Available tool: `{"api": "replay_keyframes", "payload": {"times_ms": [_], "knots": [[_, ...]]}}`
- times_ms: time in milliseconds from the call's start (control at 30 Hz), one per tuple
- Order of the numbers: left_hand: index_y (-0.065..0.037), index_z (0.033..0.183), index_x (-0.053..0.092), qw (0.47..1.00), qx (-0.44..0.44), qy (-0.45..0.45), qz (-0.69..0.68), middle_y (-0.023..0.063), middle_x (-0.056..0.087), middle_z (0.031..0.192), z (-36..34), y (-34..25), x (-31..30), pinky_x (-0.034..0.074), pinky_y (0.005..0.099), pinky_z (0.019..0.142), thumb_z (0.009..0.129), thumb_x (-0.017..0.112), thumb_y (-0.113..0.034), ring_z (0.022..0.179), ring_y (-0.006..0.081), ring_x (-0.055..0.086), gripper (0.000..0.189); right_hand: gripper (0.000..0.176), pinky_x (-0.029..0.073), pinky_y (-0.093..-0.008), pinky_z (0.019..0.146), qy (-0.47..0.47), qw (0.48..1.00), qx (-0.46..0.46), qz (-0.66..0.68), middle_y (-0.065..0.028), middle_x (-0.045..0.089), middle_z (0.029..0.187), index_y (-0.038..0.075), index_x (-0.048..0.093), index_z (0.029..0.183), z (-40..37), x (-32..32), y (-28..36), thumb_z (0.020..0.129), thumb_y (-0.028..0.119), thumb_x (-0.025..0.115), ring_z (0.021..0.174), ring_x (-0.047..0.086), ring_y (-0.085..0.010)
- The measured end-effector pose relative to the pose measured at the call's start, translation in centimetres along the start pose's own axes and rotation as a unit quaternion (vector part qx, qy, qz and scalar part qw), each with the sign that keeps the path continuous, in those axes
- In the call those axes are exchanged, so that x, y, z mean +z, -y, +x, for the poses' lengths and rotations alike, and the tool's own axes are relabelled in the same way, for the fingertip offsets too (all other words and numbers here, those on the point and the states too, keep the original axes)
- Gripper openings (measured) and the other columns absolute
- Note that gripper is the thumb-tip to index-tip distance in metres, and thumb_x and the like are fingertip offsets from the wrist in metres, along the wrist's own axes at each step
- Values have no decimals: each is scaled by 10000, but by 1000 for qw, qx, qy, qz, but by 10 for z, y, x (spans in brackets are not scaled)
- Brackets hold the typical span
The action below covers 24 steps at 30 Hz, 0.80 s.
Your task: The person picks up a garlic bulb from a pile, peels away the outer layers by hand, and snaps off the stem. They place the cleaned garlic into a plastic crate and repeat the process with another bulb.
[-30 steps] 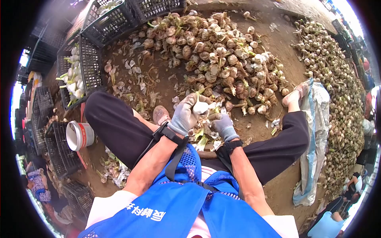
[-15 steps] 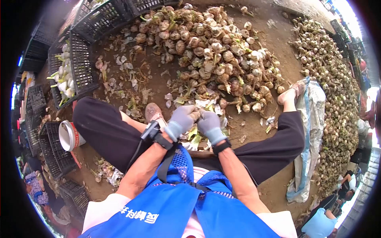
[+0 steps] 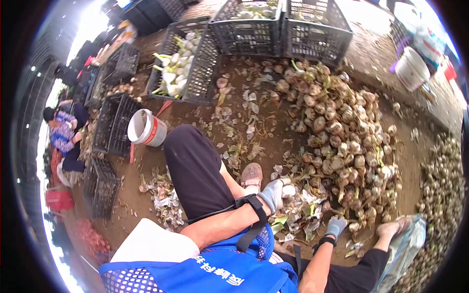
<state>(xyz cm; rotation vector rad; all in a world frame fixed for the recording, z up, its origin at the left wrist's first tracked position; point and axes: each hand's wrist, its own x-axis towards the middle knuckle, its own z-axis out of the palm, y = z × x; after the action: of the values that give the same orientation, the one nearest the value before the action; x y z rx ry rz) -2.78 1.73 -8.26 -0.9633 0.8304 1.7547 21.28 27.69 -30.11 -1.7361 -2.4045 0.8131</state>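
Note:
My left hand (image 3: 272,193), in a grey glove, is closed on a pale, peeled garlic bulb (image 3: 288,190) in front of my shoe. My right hand (image 3: 335,226), gloved too, reaches down at the near edge of the heap of unpeeled garlic (image 3: 337,132). Its fingertips are blurred and partly hidden among the bulbs, so whether they grip one does not show. Between my hands lie loose garlic skins and green leaf scraps (image 3: 300,210).
A black crate (image 3: 207,73) of peeled garlic stands ahead, beside further crates (image 3: 246,36). A white bucket (image 3: 155,133) is left of my knee. A larger garlic heap (image 3: 442,180) lies at right, past a plastic sheet (image 3: 408,251). Another person (image 3: 63,129) sits far left.
My hands were together over the skins; now they are apart, the right one out at the heap and the left one holding a pale bulb. The view has turned left.

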Motion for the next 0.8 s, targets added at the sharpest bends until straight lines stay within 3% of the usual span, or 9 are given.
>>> {"api": "replay_keyframes", "payload": {"times_ms": [33,100,300,400,500,533,633,700,800], "knots": [[-19,807,532,999,2,-28,-37,176,592,779,-8,-13,12,428,247,375,888,478,-195,516,187,540,201,290,457,-356,711,6,994,72,-76,-230,607,920,-67,584,950,-35,-53,97,700,74,545,806,588,-344],[23,911,471,979,1,121,-163,212,548,751,-2,-41,-6,462,280,416,876,467,-195,531,245,511,221,261,459,-356,695,-19,996,90,-7,-227,618,880,-65,604,913,-32,-49,98,698,63,531,768,594,-334],[10,1001,455,952,141,146,-229,180,543,893,-59,-162,6,532,381,580,852,461,-180,793,336,564,242,233,464,-368,662,-59,972,157,164,-208,637,732,-53,638,845,-36,-97,135,694,55,497,670,607,-333],[0,980,477,941,211,119,-237,164,550,878,-77,-236,23,541,392,608,846,466,-180,832,345,572,225,233,472,-384,693,17,998,52,-12,-210,638,763,-14,666,796,-52,-125,168,700,119,501,724,617,-336],[2,1047,492,819,505,269,54,87,608,826,-73,-319,61,482,479,773,887,466,-417,906,266,572,449,240,475,-372,697,12,999,-37,-8,-201,642,790,4,674,816,-60,-130,173,679,141,533,746,624,-322],[30,1127,438,839,443,311,-56,159,565,955,-113,-329,103,442,472,856,885,432,-482,986,302,535,567,236,476,-363,698,28,997,-70,37,-192,646,790,5,674,823,-61,-130,170,680,138,540,747,628,-307],[28,1183,409,825,437,358,6,181,504,1148,-143,-319,142,455,418,847,892,462,-424,1004,293,533,540,225,479,-332,699,26,970,-188,150,-166,658,786,-1,671,837,-72,-134,169,687,116,551,738,634,-259],[2,1103,508,801,508,267,169,110,570,1055,-124,-246,131,462,333,823,882,500,-371,983,228,548,433,207,477,-288,684,90,933,-247,246,-135,666,792,-23,664,842,-90,-162,204,705,64,536,732,630,-192],[1,1184,496,684,410,296,526,17,585,1050,-107,-97,88,459,254,746,911,462,-255,828,80,544,377,208,466,-238,678,229,882,-192,364,-62,660,830,-31,656,896,-113,-196,242,745,43,532,737,596,-112]]}}
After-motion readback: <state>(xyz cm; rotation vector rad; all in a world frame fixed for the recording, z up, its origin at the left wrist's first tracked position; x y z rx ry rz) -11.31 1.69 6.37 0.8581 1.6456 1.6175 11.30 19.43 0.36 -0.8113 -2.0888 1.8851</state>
